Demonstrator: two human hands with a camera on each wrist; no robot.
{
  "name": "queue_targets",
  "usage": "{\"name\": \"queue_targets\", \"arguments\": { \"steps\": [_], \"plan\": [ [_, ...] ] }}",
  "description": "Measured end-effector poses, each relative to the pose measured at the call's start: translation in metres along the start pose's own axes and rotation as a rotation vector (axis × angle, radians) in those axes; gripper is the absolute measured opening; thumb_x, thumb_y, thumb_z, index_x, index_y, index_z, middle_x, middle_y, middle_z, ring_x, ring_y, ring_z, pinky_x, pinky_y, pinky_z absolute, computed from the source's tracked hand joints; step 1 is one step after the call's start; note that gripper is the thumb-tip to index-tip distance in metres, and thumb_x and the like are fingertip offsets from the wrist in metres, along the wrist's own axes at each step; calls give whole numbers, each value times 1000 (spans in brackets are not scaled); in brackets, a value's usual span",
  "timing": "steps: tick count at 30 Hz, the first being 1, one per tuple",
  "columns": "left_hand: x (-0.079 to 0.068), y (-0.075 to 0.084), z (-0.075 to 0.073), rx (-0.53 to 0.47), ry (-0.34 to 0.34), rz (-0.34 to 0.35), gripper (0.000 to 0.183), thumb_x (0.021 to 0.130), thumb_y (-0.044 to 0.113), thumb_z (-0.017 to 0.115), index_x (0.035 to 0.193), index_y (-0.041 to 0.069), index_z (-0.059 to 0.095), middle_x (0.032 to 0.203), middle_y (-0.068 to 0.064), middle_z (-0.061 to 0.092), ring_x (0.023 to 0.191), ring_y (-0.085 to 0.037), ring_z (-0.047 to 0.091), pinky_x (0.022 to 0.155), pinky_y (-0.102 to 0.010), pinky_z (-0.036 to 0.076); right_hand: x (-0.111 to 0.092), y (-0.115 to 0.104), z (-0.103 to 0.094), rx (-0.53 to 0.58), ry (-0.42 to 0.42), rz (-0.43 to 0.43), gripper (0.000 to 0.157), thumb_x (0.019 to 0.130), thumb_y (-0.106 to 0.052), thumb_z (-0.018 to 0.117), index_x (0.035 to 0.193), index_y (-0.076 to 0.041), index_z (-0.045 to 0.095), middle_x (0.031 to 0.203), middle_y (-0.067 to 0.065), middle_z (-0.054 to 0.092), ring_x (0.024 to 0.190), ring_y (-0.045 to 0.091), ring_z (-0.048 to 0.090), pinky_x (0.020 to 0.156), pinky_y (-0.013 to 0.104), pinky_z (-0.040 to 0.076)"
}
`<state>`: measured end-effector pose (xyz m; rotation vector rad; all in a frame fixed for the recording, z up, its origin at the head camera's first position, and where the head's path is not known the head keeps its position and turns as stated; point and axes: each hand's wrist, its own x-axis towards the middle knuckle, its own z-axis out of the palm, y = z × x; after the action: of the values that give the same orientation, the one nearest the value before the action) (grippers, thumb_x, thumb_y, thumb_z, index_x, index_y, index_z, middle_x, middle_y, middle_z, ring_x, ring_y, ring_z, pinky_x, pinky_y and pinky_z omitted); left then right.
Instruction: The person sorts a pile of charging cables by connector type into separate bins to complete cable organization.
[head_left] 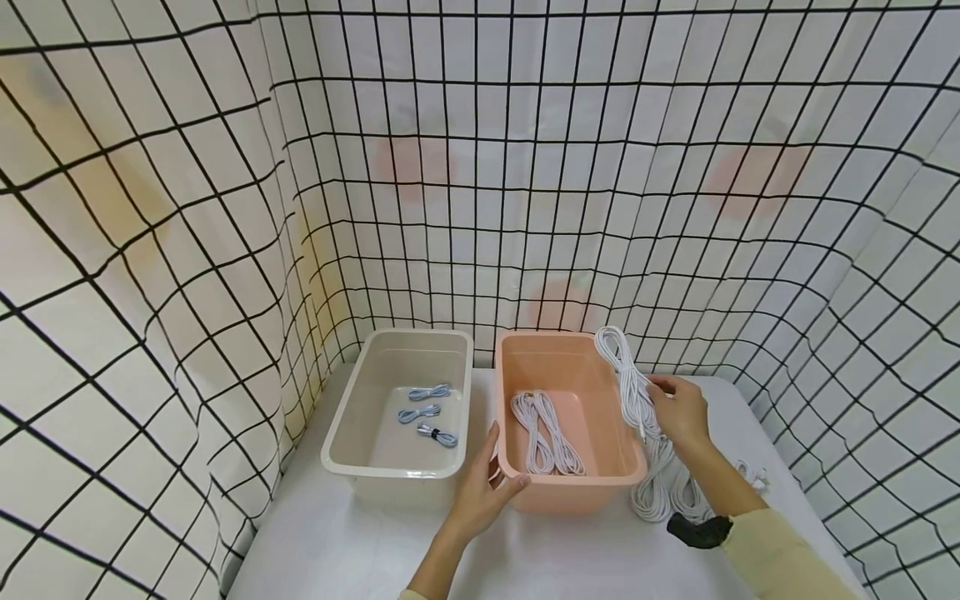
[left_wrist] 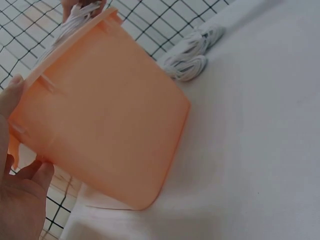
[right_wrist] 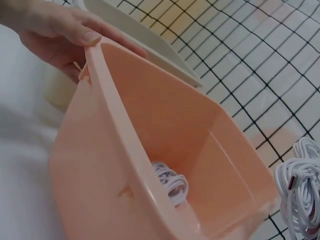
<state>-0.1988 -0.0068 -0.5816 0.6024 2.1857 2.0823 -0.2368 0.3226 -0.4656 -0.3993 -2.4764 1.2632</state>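
My right hand point(head_left: 681, 412) pinches a coiled white charging cable point(head_left: 628, 375) above the right edge of a peach plastic bin point(head_left: 607, 417). A metal plug tip shows on that cable in the right wrist view. At the bin's near left corner, my left hand point(head_left: 478, 493) grips the rim, thumb on the front edge and fingers along the left side. Inside the bin, folded white cables point(head_left: 546, 433) lie side by side. More white cable bundles point(head_left: 654, 492) rest on the table right of the bin, partly hidden by my right arm.
Left of the peach bin stands a beige bin point(head_left: 348, 465) with 3 small blue-grey cable bundles point(head_left: 420, 414) on its floor. Both bins sit on a white table point(head_left: 375, 550). Black wire grid point(head_left: 480, 179) encloses the back and sides. A black strap point(head_left: 699, 531) lies by my right sleeve.
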Motion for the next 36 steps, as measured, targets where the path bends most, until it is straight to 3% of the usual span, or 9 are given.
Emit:
{"name": "queue_targets", "arguments": {
  "steps": [8, 13, 16, 25, 36],
  "plan": [
    [0, 1, 1, -4, -11, 8, 95, 95, 22, 78, 167, 12, 16, 169, -19, 15, 142, -48, 38, 110, -44, 42, 1, -20, 20, 35, -48, -31, 30, 105, -12, 56, 129, 2, 68, 124, 22, 66, 98, 31, 64, 67, 22, 53],
    [1, 1, 2, -3, -14, -8, 95, 95, 22, 78, 167, 13, 16, 170, -17, 14, 143, -47, 36, 110, -42, 41, 2, -24, 26, 49, -124, -41, 44, 104, -16, 59, 145, 1, 55, 139, 22, 58, 119, 38, 62, 86, 39, 60],
    [1, 2, 2, -7, -12, -9, 95, 95, 20, 77, 167, 12, 15, 170, -17, 13, 143, -47, 36, 110, -42, 41, 3, -24, 27, 48, -153, -57, 51, 103, -18, 62, 149, 0, 50, 143, 22, 55, 123, 40, 60, 89, 45, 60],
    [0, 3, 1, -12, -4, -17, 95, 96, 15, 77, 167, 12, 15, 170, -17, 13, 144, -47, 37, 110, -42, 42, 3, -14, 24, 7, -134, -95, 42, 102, -21, 65, 139, 0, 61, 132, 21, 63, 116, 38, 64, 82, 32, 58],
    [0, 3, 0, -18, -16, -4, 94, 97, 18, 76, 167, 11, 13, 170, -17, 12, 144, -48, 35, 110, -42, 41, 2, -2, 13, -67, -140, -133, 45, 103, -23, 65, 142, -1, 59, 127, 19, 67, 114, 40, 65, 85, 47, 57]
  ]
}}
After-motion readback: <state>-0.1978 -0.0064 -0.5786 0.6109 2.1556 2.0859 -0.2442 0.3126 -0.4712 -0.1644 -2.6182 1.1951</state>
